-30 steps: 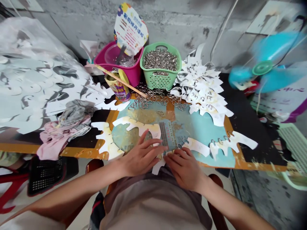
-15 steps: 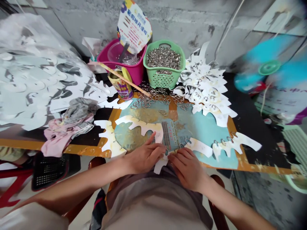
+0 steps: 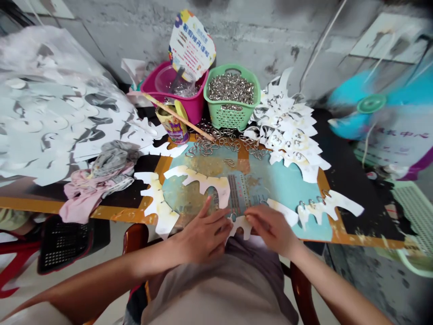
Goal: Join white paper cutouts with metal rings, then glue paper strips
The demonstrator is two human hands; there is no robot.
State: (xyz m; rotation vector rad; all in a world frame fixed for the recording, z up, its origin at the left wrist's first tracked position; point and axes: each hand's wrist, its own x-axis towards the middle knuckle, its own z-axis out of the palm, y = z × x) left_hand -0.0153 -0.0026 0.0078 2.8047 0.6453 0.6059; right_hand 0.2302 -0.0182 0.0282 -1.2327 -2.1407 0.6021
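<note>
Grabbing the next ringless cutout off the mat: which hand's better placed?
Left, I'd say. The curved ringless cutout lies just beyond the left hand. The right hand sits farther off, at the cutout between the hands.

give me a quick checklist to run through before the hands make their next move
1. Right hand at the paper strip: ok, it is touching the strip near the table edge.
2. Left hand at the other side of the upright ring: ok.
3. That ring fixed firmly to the strip: cannot tell from this view.
4. Loose rings out on the table: ok, they lie scattered in front of the green basket.
5. Stick clear of the loose rings: not ok, its lower end reaches over them.
6. Can upright: ok.
</note>
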